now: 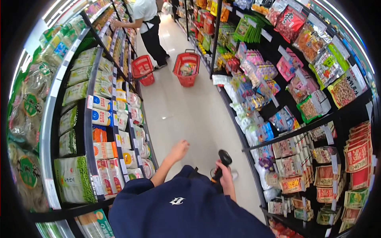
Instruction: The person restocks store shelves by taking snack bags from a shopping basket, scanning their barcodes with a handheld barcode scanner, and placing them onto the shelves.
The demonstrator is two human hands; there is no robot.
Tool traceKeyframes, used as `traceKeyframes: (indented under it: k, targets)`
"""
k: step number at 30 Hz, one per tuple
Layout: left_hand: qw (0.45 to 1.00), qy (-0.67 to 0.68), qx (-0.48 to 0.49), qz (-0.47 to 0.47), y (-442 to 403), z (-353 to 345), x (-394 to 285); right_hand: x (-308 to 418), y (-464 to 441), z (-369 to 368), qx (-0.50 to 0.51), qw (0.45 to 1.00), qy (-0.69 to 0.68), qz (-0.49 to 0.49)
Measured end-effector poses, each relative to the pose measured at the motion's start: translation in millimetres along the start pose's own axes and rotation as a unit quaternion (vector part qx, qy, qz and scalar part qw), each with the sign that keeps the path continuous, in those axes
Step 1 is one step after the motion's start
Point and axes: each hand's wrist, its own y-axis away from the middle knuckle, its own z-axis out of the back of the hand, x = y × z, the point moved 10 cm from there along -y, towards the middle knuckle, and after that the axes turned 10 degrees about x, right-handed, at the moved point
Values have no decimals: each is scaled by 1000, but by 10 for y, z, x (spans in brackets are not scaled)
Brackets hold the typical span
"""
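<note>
My left hand [180, 150] hangs over the aisle floor in front of the left shelves, its fingers loosely curled and nothing visible in them. Wrapped round the handle of a black handheld scanner [225, 157] is my right hand [225, 174]; the scanner's head points up and forward. An orange band shows low on the handle. Both hands are apart, just ahead of my dark blue top [190, 206], and neither touches the shelves.
Shelves of bagged goods [74, 178] line the left; packaged snacks [291, 182] hang on the right. Ahead, a person [150, 31] reaches to the left shelf beside an overturned-looking red basket [143, 69]. Another red basket [186, 70] holding items stands on the floor.
</note>
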Motion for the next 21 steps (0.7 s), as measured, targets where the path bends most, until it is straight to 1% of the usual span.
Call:
traceKeyframes:
  k: [1,2,4,6,8,10,11,13,14,16,18,21]
  targets:
    - [999,-4,-17,28,55,132,151,41,-53,-180,10,1000,22,2]
    - [999,4,-13,29,68,225,195,80,-117,-324,17,999,43,1]
    - [996,-5,-41,73,105,432,310,176,-216,-522,18,997,68,13]
    - [997,10,-43,64,53,420,340,266,-316,-656,-2,998,60,17]
    - [997,17,-51,55,-82,412,359,231,-528,-660,7,999,34,10]
    - [999,49,-8,8,-194,261,304,192,-732,-594,1,1000,23,-9]
    - [999,46,-8,11,-222,271,340,207,-805,-587,-15,1000,14,-12]
    - [995,83,54,22,-365,190,437,205,-1025,-562,-16,1000,6,-19]
    - [995,81,52,26,-448,253,507,213,-1152,-559,-18,1000,-4,-25]
    - [991,63,90,77,-560,344,774,246,-1449,-562,-26,999,-8,-27]
    - [992,37,88,86,-746,525,1079,292,-1839,-632,-6,999,-41,-33]
    - [989,-15,100,106,-1066,822,1429,400,-2520,-741,-9,994,-89,-59]
